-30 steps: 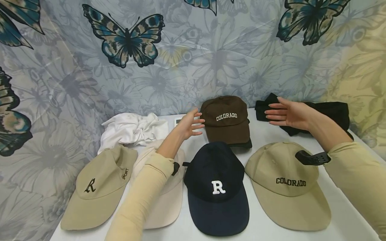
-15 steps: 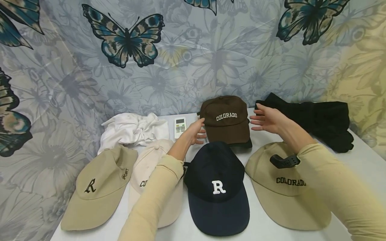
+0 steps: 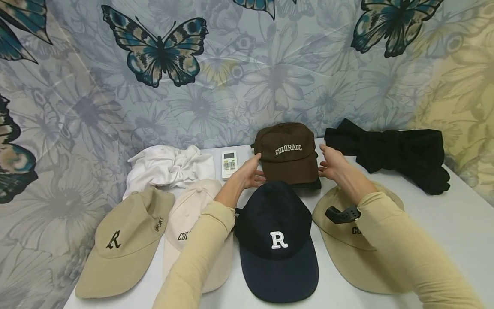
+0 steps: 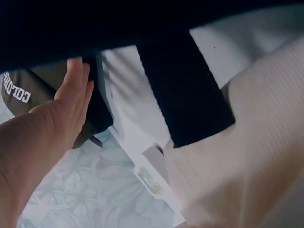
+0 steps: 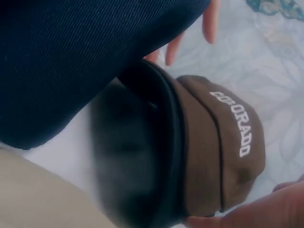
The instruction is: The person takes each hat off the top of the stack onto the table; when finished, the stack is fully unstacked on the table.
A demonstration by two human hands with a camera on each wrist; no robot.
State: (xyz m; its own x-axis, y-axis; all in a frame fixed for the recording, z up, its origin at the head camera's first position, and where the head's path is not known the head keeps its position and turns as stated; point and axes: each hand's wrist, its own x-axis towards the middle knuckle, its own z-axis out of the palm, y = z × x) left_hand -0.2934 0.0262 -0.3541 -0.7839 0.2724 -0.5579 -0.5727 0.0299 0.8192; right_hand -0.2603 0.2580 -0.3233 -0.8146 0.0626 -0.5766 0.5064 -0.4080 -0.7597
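Note:
A brown cap [image 3: 288, 163] lettered COLORADO stands at the back of the table, with a dark brim [image 5: 156, 109] showing under it in the right wrist view. My left hand [image 3: 247, 172] is at the cap's left side, its fingers extended. On the other side, the fingers of my right hand [image 3: 335, 165] reach the cap's right edge, loosely extended. Whether either hand bears on the cloth is hard to tell. In front of the brown cap, between my arms, lies a navy cap [image 3: 275, 240] with a white R.
A tan R cap [image 3: 127, 244] and a cream cap [image 3: 198, 210] lie left; a tan COLORADO cap [image 3: 359, 253] lies under my right forearm. White cloth [image 3: 170, 167], a remote control [image 3: 229, 165] and black cloth [image 3: 401, 150] are along the back, before a butterfly-print hanging [image 3: 227, 86].
My right hand has moved left and down from the black cloth to the brown cap's right side. My left hand has shifted slightly right and down, uncovering the remote control. The caps stay put.

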